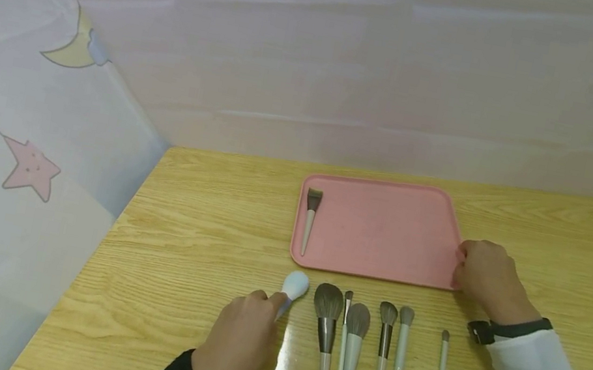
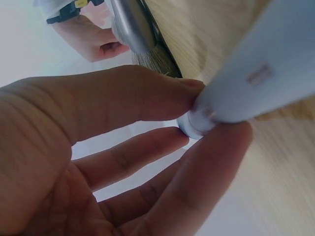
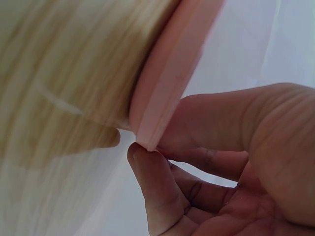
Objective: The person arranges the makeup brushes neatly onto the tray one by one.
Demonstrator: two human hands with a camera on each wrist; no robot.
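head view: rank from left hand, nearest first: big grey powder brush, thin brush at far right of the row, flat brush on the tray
From the left hand, which holds the blue-headed brush:
1. Big grey powder brush, just to its right in the row.
2. Flat brush, farther back at the pink tray's left edge.
3. Thin brush, the row's far right end.

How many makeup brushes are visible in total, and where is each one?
8. One brush lies on the pink tray. The left hand pinches the blue brush. Six lie in a row on the table.

a home nook: wooden table [image 1: 195, 220] walled by moon-and-star curtains [image 1: 32, 165] (child's room, perhaps).
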